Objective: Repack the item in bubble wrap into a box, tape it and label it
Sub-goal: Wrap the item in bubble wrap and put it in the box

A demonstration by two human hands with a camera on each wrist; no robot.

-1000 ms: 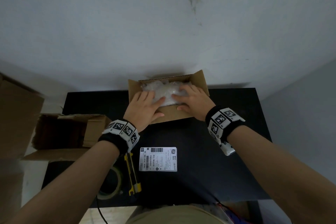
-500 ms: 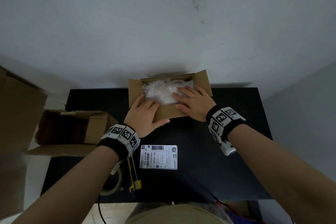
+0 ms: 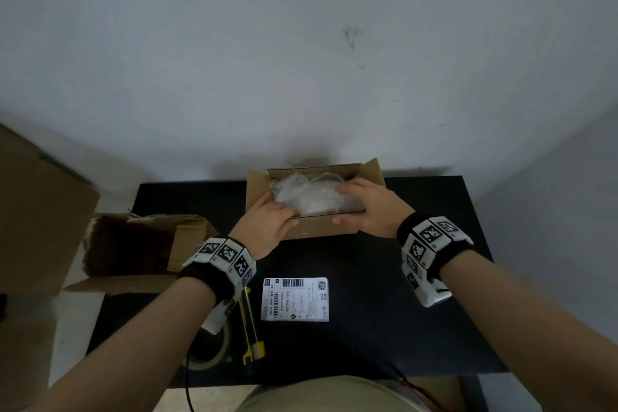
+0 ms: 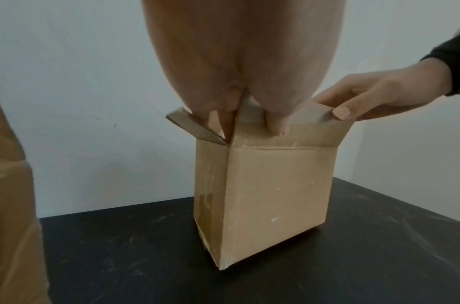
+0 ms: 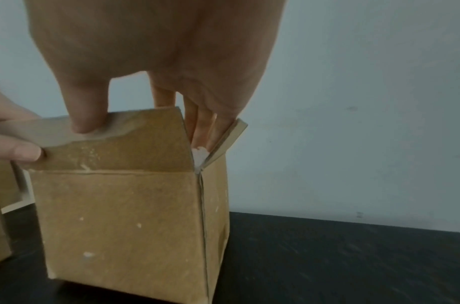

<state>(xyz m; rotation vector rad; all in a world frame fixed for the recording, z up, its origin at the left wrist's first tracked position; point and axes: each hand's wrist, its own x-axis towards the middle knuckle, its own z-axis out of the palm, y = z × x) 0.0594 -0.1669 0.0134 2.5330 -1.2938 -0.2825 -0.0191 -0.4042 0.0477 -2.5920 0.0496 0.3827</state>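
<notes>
A small brown cardboard box [image 3: 321,227] stands open at the back of the black table [image 3: 384,294]. The bubble-wrapped item [image 3: 307,197] lies inside it. My left hand [image 3: 271,221] holds the near flap at its left end, thumb [image 4: 278,125] outside and fingers inside the box. My right hand [image 3: 364,207] pinches the same flap at its right end, thumb [image 5: 85,123] on the outside, fingers down over the wrap. The flap [image 5: 114,142] stands almost upright. The side flaps stick outward.
A white shipping label [image 3: 295,299] lies flat on the table near me. A yellow utility knife [image 3: 249,328] and a tape roll [image 3: 214,351] sit left of it under my left forearm. Another opened box [image 3: 133,244] lies on its side at the left.
Both hands have drawn back from pressing on the wrapped item and taken hold of the near flap, which has risen from lying outward to nearly upright.
</notes>
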